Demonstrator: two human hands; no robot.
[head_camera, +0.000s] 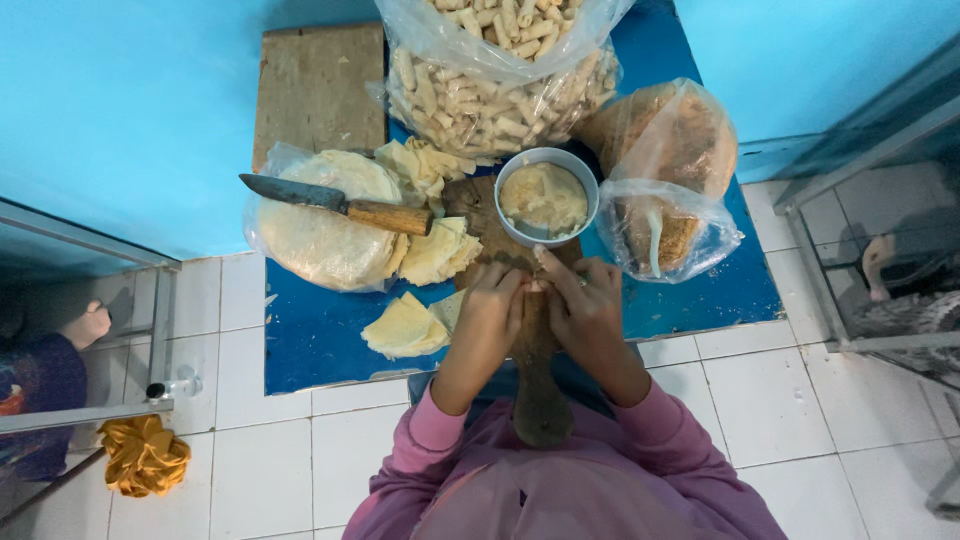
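Dark wood: a long-handled board (535, 360) lies on the blue mat (320, 345), its handle pointing toward the person. Both hands meet over the board. Left hand (492, 312): fingers curled inward, tips pressed together with those of the right hand (583, 305). A small pale piece sits pinched between the fingertips (541, 262); most of it is hidden, so its kind cannot be told. Both grips closed, no gap visible between the fingers. Just beyond the fingertips stands a metal bowl (547, 195) of pale filling. Left of the hands, cut pale wrapper pieces (405, 328) lie on the mat. A wooden-handled knife (335, 202) rests across a bagged stack of round wrappers (320, 235).
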